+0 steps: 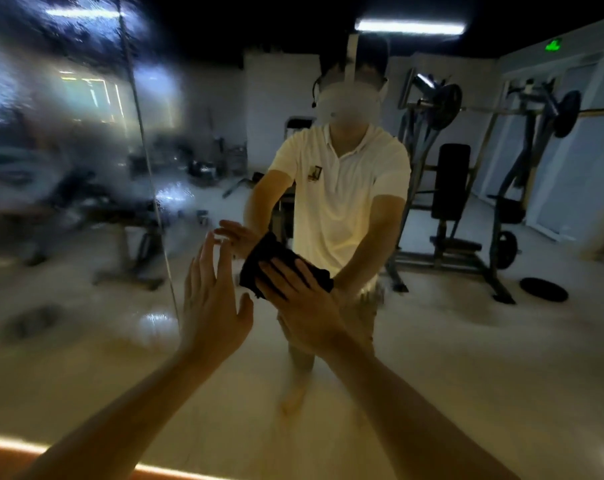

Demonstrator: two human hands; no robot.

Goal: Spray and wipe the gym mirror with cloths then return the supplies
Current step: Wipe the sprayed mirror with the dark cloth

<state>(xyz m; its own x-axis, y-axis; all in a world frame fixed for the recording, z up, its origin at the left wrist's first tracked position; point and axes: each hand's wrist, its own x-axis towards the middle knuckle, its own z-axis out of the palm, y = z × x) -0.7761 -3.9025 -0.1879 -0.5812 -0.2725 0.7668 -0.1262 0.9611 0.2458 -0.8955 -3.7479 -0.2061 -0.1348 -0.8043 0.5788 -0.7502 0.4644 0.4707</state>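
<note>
Here, right hand (304, 299) flat, fingers straight, presses dark cloth (269, 258) onto mirror (86, 168); left hand (210, 306) fingers spread, empty, just left of cloth.

Black cloth (280, 262), white polo shirt (342, 192), green sign (553, 45), black bench pad (450, 181).

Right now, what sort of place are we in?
A gym, almost certainly. The wall mirror reflects a plate-loaded weight machine with a padded seat, and a weight plate lying loose. The right hand presses a dark cloth to it.
</note>
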